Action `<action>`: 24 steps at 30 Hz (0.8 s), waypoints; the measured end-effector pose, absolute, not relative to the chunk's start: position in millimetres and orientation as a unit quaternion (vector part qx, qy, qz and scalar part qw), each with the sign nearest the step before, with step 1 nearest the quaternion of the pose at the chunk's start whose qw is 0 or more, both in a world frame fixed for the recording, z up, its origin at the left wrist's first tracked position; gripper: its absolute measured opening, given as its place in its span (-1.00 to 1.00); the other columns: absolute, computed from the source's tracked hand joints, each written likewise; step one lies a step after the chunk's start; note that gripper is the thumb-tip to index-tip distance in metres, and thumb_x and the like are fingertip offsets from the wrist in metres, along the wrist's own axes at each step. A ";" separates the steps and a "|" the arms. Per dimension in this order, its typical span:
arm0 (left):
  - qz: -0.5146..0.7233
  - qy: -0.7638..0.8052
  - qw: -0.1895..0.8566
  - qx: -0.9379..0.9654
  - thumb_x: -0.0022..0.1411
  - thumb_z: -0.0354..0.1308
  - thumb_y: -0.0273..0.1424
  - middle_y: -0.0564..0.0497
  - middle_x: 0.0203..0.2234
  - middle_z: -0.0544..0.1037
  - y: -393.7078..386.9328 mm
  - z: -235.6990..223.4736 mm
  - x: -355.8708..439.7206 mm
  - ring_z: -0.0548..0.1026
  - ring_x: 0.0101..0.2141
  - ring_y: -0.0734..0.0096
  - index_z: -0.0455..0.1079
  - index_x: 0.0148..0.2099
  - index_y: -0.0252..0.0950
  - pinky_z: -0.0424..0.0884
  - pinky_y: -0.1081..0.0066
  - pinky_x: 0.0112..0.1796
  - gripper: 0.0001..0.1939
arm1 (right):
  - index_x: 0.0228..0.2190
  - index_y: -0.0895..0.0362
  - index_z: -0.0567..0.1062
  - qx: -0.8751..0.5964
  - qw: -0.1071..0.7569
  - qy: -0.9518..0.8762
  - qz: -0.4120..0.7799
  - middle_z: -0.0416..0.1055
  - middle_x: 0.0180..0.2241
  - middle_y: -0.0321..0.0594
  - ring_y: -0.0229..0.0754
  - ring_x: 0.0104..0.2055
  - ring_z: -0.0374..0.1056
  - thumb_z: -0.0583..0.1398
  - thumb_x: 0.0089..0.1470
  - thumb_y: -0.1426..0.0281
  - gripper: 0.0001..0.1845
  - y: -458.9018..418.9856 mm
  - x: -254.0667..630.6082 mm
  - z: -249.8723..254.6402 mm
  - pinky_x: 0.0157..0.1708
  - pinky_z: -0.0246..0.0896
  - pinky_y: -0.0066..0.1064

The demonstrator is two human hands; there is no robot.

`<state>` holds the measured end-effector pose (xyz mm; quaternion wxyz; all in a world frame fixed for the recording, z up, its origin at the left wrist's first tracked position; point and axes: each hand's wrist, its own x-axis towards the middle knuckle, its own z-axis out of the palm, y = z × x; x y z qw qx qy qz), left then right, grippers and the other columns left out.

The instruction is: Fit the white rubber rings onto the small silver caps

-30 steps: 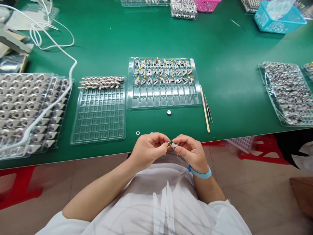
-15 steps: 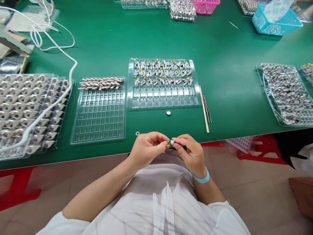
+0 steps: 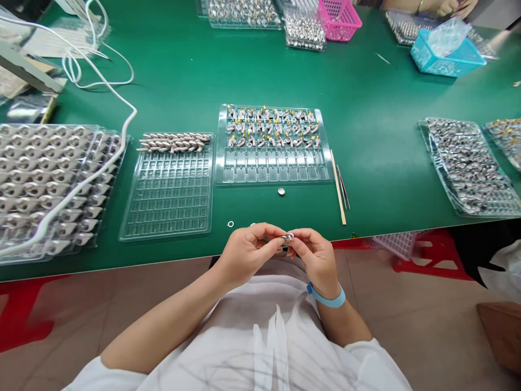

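Between the fingertips of both hands is a small shiny metal part (image 3: 288, 238), mostly covered by the fingers. My left hand (image 3: 250, 251) pinches it from the left, and my right hand (image 3: 315, 252), with a light blue band at the wrist, pinches it from the right. Just beyond them on the green table lies a small round metal piece (image 3: 281, 191). A small white ring (image 3: 230, 224) lies left of my hands. Farther back, a clear tray (image 3: 277, 174) holds rows of small metal parts with yellow bits in its far half.
Left of centre is a partly filled clear tray (image 3: 166, 201); stacked trays of metal parts (image 3: 44, 190) and a white cable (image 3: 126, 122) are farther left. A wooden stick (image 3: 338, 190) and tweezers (image 3: 343, 187) lie right. Another filled tray (image 3: 472, 163), blue basket (image 3: 445, 62) and pink basket (image 3: 340, 21) stand beyond.
My fingertips have come together on the metal part, and the yellow bit seen there before is out of sight. The view has tilted up slightly, showing another person's hands at the far edge.
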<state>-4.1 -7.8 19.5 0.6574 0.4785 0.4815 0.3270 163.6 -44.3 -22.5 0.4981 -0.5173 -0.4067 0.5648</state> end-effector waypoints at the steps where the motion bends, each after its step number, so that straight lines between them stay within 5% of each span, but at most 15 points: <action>1: 0.324 0.471 0.661 0.486 0.17 0.26 -0.33 -0.05 -0.39 0.64 -7.7 21.4 -5.2 0.60 -0.35 0.35 0.56 -0.23 -0.34 0.57 0.41 -0.24 -0.82 | -0.28 0.08 0.57 -0.511 0.500 -0.398 0.575 0.53 -0.41 -0.26 -0.30 -0.48 0.39 0.28 0.12 0.28 -0.85 -43.2 163.6 -23.1 -0.47 0.36 -0.45; 10: 0.304 0.449 0.697 0.468 0.19 0.25 -0.22 -0.06 -0.43 0.62 -2.1 26.8 -13.0 0.55 -0.42 0.41 0.55 -0.27 -0.35 0.54 0.43 -0.31 -0.74 | -0.28 0.08 0.58 -0.485 0.502 -0.372 0.612 0.53 -0.41 -0.25 -0.31 -0.52 0.34 0.30 0.10 0.27 -0.83 -41.0 168.5 -27.0 -0.52 0.29 -0.44; 17: 0.307 0.421 0.755 0.397 0.08 0.36 -0.32 -0.02 -0.47 0.59 3.7 15.1 -10.0 0.53 -0.42 0.46 0.51 -0.29 -0.38 0.49 0.46 -0.31 -0.79 | -0.27 0.08 0.59 -0.471 0.502 -0.367 0.626 0.52 -0.44 -0.26 -0.32 -0.52 0.35 0.31 0.09 0.31 -0.85 -40.1 167.7 -26.2 -0.52 0.28 -0.47; 24: 0.317 0.396 0.767 0.394 0.08 0.37 -0.39 -0.03 -0.44 0.58 0.9 10.3 -4.6 0.59 -0.38 0.31 0.51 -0.17 -0.36 0.55 0.27 -0.24 -0.74 | -0.28 0.08 0.49 -0.464 0.520 -0.337 0.632 0.49 -0.41 -0.28 -0.34 -0.50 0.34 0.32 0.07 0.26 -0.80 -41.0 157.9 -30.3 -0.50 0.27 -0.49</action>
